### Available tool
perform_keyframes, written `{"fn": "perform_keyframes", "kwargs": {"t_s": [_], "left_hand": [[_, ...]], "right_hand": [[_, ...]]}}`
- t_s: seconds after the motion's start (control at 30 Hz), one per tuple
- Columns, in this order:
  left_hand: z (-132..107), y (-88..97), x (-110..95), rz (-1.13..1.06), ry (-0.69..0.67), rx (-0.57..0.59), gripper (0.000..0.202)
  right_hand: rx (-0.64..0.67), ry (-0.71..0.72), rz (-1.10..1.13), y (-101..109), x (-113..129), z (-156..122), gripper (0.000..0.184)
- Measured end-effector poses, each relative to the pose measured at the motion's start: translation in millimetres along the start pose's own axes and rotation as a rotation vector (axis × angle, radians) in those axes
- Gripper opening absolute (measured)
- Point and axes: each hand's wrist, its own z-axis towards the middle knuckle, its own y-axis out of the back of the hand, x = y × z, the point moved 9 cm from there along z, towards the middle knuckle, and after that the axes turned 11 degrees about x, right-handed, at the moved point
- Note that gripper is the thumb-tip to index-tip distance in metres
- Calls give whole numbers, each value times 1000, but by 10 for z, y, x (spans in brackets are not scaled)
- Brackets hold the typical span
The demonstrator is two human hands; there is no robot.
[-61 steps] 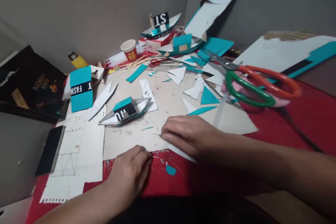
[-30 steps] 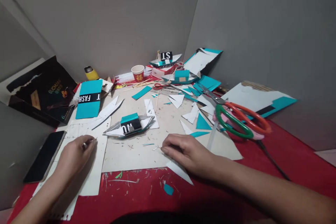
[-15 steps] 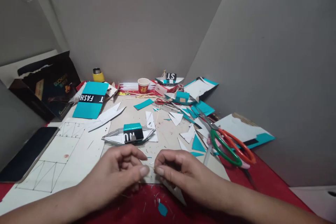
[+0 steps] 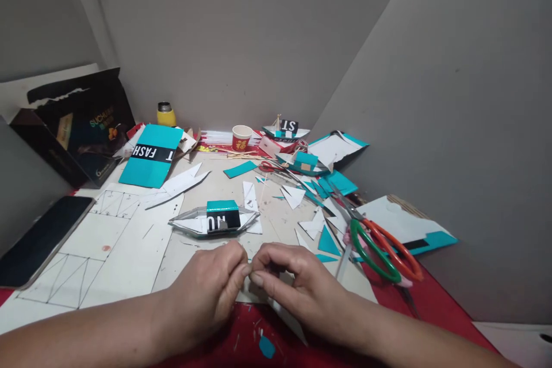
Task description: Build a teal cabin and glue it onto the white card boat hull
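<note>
My left hand (image 4: 211,290) and my right hand (image 4: 288,284) meet fingertip to fingertip at the near edge of a grey card sheet (image 4: 276,218). Both pinch together on something small that I cannot make out. A white pointed paper scrap (image 4: 291,322) lies under my right hand. Just beyond the hands sits a small card boat (image 4: 214,221) with a teal and black cabin.
Green and orange scissors (image 4: 379,247) lie to the right among teal and white offcuts. A white sheet with drawn lines (image 4: 99,253) and a dark phone (image 4: 41,238) lie left. A teal card (image 4: 150,155), a paper cup (image 4: 241,138), more boats and walls stand behind.
My left hand went out left to the drawn sheet, then came back to meet my right hand. The hands have closed together and my view has tilted up.
</note>
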Motion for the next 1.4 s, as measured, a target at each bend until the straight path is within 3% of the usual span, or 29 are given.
{"fn": "perform_keyframes", "kwargs": {"t_s": [0.1, 0.27, 0.37, 0.47, 0.53, 0.6, 0.73, 1.0, 1.23, 1.4], "left_hand": [[-10, 3, -21, -2, -11, -7, 20], [-14, 179, 113, -215, 160, -91, 31], [-64, 468, 285, -402, 298, -232, 38], [-104, 775, 341, -326, 336, -315, 45], [-131, 863, 369, -253, 355, -304, 46], [-188, 838, 451, -270, 413, -279, 39], [-328, 613, 654, -458, 533, -261, 23], [-363, 314, 914, -644, 565, -286, 47], [-329, 152, 912, -746, 588, -256, 61], [-303, 117, 906, -790, 607, -254, 62]], "right_hand": [[-30, 63, -34, 2, 95, 12, 18], [-19, 177, -212, -13, 177, -56, 17], [-88, 98, -202, 129, 10, -108, 18], [-177, -26, -123, 309, -236, -141, 20], [-200, -98, -69, 379, -375, -137, 21], [-209, -144, -27, 419, -463, -115, 22], [-202, -165, 45, 448, -525, -20, 21], [-158, -128, -32, 525, -510, 261, 19], [-104, -124, -289, 511, -441, 385, 17], [-79, -114, -345, 504, -434, 415, 17]]}}
